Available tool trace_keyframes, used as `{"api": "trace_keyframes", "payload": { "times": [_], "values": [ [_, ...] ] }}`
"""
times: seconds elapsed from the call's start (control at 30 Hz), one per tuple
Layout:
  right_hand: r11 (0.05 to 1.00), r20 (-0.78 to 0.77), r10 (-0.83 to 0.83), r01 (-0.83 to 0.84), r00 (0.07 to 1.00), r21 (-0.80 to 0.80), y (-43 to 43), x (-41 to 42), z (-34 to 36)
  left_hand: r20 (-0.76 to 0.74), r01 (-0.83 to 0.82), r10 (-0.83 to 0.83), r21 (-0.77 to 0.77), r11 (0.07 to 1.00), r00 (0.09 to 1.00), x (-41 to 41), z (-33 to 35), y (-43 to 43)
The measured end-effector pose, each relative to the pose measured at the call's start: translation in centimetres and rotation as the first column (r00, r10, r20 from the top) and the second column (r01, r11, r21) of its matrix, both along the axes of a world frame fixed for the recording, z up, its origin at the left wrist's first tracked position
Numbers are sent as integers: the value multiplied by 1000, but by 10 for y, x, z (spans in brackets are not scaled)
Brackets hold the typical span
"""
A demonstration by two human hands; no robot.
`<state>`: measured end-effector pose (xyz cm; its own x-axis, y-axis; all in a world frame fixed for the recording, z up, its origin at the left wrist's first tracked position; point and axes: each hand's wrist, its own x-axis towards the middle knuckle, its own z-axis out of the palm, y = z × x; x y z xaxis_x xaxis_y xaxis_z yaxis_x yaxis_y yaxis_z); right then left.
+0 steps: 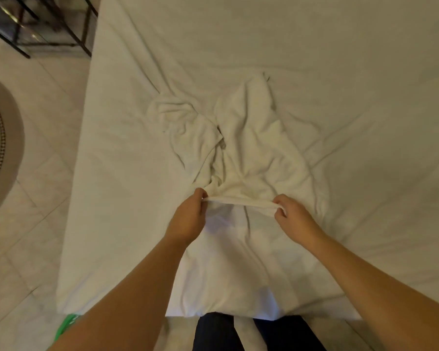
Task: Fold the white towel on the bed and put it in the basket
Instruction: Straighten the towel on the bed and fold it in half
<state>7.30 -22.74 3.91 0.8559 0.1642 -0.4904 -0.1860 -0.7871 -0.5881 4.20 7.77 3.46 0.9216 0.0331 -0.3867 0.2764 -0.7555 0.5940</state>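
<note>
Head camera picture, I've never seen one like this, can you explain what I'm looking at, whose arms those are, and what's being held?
There is no machine here. The single picture comes from a wide-angle camera worn on a person's head, looking forward and down, so the two bare arms reaching up from the bottom edge belong to the wearer. The big pale surface is a bed covered by a creased sheet. On it lies a white towel, crumpled and not yet folded. The left hand and the right hand each pinch the towel's near edge with the fingers, stretching it into a taut band between them. To the left is tiled floor with a dark metal-framed stand and part of a round rug. I see no basket.
</note>
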Motion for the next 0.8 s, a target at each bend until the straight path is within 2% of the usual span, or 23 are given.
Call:
{"api": "trace_keyframes", "payload": {
  "times": [0.2,0.3,0.4,0.5,0.6,0.8],
  "values": [
    [997,136,55,-62,989,49,-6,11,107,107,64,-75,98,993,992,17,111,9],
    [992,243,104,-117,964,39,-5,18,160,222,116,-153,170,979,963,26,168,17],
    [988,363,120,-145,924,44,-4,29,213,361,88,-171,234,968,917,36,222,27],
    [990,417,107,-137,902,42,-5,37,257,447,4,-131,274,962,885,42,265,43],
    [992,391,59,-98,918,79,-7,43,287,550,-90,-38,204,975,834,46,296,51],
    [992,423,30,-78,906,98,-5,51,320,548,-187,255,-178,966,796,52,341,58]
  ]
}}
